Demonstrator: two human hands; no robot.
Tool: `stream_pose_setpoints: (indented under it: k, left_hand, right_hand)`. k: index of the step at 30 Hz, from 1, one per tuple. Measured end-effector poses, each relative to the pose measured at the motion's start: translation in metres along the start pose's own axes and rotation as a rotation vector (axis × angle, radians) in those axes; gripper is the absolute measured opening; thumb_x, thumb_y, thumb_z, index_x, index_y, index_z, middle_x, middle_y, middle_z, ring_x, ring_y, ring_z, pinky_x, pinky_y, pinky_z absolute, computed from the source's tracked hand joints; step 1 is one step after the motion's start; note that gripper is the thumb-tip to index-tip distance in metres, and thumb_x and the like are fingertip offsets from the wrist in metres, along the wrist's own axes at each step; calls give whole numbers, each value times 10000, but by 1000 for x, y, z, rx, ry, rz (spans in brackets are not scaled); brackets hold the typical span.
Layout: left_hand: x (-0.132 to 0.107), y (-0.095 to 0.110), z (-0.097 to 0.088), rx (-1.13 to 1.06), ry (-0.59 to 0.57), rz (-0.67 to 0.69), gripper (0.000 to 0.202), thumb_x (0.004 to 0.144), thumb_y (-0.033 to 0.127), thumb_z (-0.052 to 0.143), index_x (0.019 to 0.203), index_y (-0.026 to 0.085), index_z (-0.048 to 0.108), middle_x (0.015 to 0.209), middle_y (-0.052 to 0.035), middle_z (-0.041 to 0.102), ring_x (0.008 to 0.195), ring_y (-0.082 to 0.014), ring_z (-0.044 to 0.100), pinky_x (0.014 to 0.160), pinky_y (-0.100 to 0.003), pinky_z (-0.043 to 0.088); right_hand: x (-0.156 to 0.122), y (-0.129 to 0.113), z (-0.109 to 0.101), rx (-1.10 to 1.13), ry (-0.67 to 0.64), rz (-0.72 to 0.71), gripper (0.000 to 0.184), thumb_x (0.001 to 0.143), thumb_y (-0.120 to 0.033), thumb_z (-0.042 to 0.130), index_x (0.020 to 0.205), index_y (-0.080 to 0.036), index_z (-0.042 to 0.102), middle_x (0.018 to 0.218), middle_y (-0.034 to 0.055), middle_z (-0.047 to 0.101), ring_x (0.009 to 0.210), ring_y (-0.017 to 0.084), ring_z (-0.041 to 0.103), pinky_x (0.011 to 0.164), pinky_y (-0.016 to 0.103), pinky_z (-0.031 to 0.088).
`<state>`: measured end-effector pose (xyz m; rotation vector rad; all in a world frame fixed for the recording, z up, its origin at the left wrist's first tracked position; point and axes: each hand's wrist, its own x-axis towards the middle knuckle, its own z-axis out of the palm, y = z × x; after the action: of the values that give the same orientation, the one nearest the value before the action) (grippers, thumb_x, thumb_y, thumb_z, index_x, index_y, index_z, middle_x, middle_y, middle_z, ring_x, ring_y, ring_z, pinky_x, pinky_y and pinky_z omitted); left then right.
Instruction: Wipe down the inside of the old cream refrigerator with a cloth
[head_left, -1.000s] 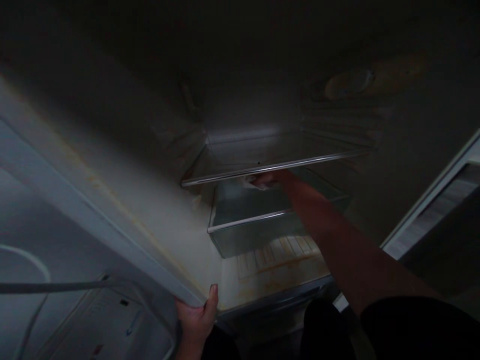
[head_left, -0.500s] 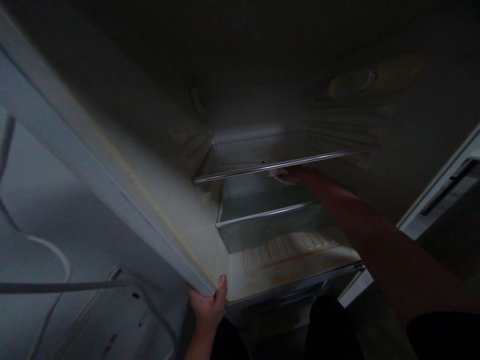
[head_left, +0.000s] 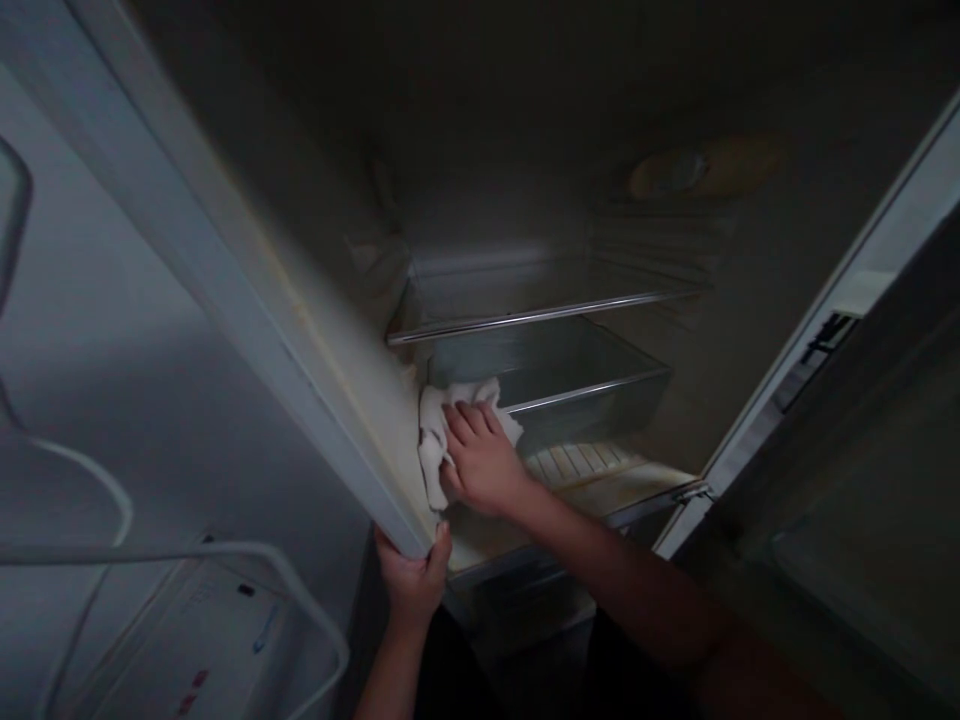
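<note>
Right hand [head_left: 480, 460] lies flat, fingers extended together, pressing a white cloth [head_left: 433, 445] to the refrigerator's left inner wall [head_left: 360, 390], near its front edge and left of the crisper drawer [head_left: 592, 395].

Left hand [head_left: 412, 580] is curled tight round that wall's lower front edge.

Judgement: keep the palm pressure even and brace with the left hand.

The cloth is bunched, its long axis roughly vertical, with the loose end hanging down.

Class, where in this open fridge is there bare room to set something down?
Bare: the glass shelf, wall to wall, and the drawer beneath it. Crowded: the front left corner, where the right hand presses a cloth to the left wall and the left hand grips its edge.
</note>
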<state>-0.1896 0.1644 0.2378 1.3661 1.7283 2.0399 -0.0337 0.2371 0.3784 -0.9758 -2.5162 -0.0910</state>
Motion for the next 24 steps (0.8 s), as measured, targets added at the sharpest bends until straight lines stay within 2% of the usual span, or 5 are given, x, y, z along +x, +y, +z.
stream_pose_setpoints:
  k: [3, 7, 11, 17, 24]
  left_hand:
    - [1, -1, 1, -89, -13, -17, 737, 628, 463, 868, 1210, 189, 507, 1105, -124, 695, 1017, -279, 720, 914, -427, 597]
    - [3, 17, 2, -20, 35, 26, 577, 675, 424, 859, 1101, 187, 552, 975, -96, 699, 893, -250, 715, 833, -396, 599]
    - [4, 23, 2, -1, 36, 61, 550, 693, 434, 845, 1091, 193, 552, 957, -73, 687, 881, -230, 704, 849, -388, 600]
    - [1, 4, 1, 0, 27, 1, 640, 673, 444, 863, 1162, 187, 541, 1081, -98, 680, 1017, -254, 702, 985, -437, 579]
    - [2, 15, 5, -70, 75, 59, 609, 655, 380, 863, 1136, 186, 543, 1077, -112, 719, 917, -237, 735, 879, -383, 608]
  right_hand:
    - [-51, -14, 38, 158, -48, -19, 639, 1053, -433, 392, 1623, -145, 425, 1753, 83, 205, 1633, 257, 171, 1349, 447, 220]
    - [-93, -7, 73, 182, -207, 65, 635, 1055, -456, 396, 1642, -214, 419, 1681, 105, 380, 1535, 336, 386, 1299, 555, 308]
    - [-120, 42, 64, 88, -183, 257, 589, 1051, -467, 453, 1600, -256, 483, 1629, 80, 469, 1487, 322, 460, 1313, 553, 276]
    - [-205, 129, 29, -391, -9, 861, 644, 1049, -432, 384, 1432, 39, 598, 1484, 325, 520, 1494, 437, 402, 1254, 560, 336]
    - [-211, 141, 32, -308, -25, 672, 536, 1059, -365, 402, 1513, -139, 576, 1604, 188, 453, 1495, 374, 386, 1218, 564, 339]
